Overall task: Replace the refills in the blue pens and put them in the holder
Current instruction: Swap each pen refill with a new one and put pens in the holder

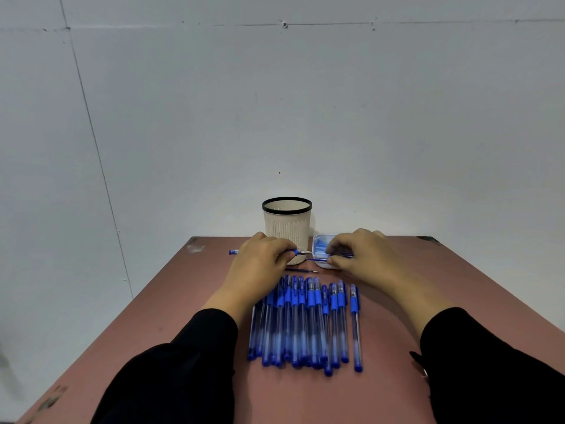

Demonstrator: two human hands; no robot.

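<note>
Left hand [260,258] gripped blue pen [298,251], tip pointing right, in front of holder [286,221] at far table edge. Right hand [360,255] pinched refill [316,259] over white tray [321,240] just right of holder. Remaining pens [305,322] lay in row, near centre; loose refill [302,270] beyond them. Advice: align refill with barrel axis, feed straight, avoid bending.

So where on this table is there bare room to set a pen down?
Bare table lies left of the row of pens, and right of it beyond the right hand. Crowded: the far middle, where holder, refill tray and left hand meet.
</note>
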